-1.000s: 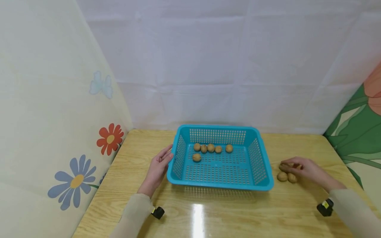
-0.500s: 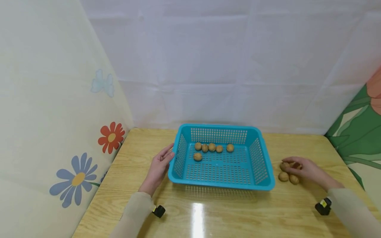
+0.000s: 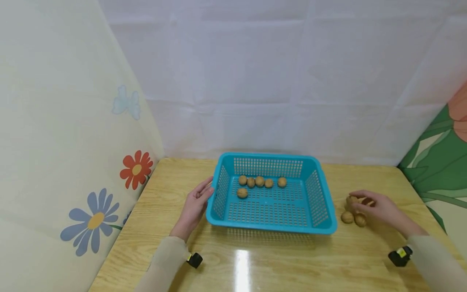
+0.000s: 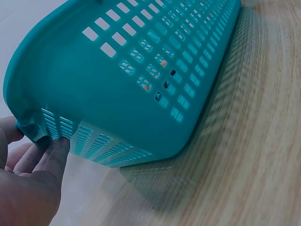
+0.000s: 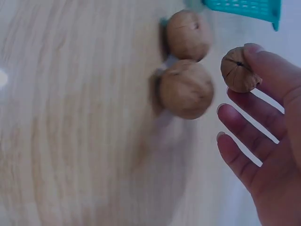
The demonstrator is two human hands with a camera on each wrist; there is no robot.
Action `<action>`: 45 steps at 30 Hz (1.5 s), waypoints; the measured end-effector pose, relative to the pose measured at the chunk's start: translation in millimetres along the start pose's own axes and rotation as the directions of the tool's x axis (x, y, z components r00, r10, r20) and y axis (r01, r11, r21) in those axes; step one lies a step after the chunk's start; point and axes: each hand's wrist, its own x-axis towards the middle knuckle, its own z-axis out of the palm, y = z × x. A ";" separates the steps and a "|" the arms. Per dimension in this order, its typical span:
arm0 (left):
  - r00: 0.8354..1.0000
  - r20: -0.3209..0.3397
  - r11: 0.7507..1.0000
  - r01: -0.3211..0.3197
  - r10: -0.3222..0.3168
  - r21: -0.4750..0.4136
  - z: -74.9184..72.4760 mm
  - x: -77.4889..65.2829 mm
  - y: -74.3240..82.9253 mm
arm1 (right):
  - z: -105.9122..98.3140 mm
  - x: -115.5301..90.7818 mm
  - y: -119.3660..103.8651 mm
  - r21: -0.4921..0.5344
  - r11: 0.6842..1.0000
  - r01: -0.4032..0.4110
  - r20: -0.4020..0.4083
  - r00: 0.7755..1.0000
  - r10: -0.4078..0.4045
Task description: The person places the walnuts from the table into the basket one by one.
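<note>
A blue plastic basket [image 3: 271, 227] with perforated sides stands on the table, with several walnuts [image 3: 259, 181] lying inside toward its back left. At its left end, my left hand [image 3: 193, 209] holds the rim; in the left wrist view the thumb is at the rim's edge and the fingertips [image 4: 60, 143] lie against the wall below. To the right of the basket, my right hand [image 3: 377, 209] pinches a walnut [image 5: 240, 69] between thumb and fingers, while the other fingers stay spread. Two more walnuts [image 5: 186, 89] sit side by side on the table just beside it.
The wooden table [image 3: 284, 263] runs up to a white cloth backdrop [image 3: 248, 81]. Printed panels with flowers stand at the left [image 3: 73, 142] and right. A black wrist camera [image 3: 400, 256] hangs at each sleeve.
My right hand has shifted slightly right and back, and the pinched walnut has moved with it, away from the two others. The left hand and basket stay in place.
</note>
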 end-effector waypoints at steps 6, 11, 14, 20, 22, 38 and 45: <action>1.000 -0.010 1.000 -0.011 0.011 0.012 -0.5 -1.5 0.1 | -13.4 0.0 -14.2 -0.002 1.000 0.013 -0.030 0.999 -0.013; 1.000 -0.018 1.000 0.000 -0.001 -0.013 -0.7 -2.4 0.6 | -22.0 -0.2 -26.8 0.007 0.999 0.035 -0.042 0.999 -0.035; 1.000 -0.020 1.000 0.000 0.000 -0.003 -1.3 -1.7 -0.9 | -24.6 0.5 -33.9 0.002 0.998 0.056 -0.059 0.997 -0.056; 1.000 -0.023 1.000 0.002 -0.003 -0.017 -2.3 -0.4 -4.3 | -28.5 5.8 -50.9 0.008 0.997 0.082 -0.050 0.995 -0.082; 1.000 -0.019 1.000 0.001 -0.001 -0.021 -2.4 -0.5 -4.7 | -29.8 9.3 -57.5 0.003 0.996 0.087 -0.046 0.995 -0.086; 1.000 0.004 1.000 0.003 -0.003 -0.015 -1.7 0.9 -3.8 | -26.8 60.8 -124.8 0.007 0.991 0.131 0.111 0.985 -0.131; 1.000 -0.006 1.000 0.005 -0.006 -0.026 -1.3 1.4 -3.5 | -9.9 92.8 -150.2 0.017 0.972 0.235 0.176 0.956 -0.234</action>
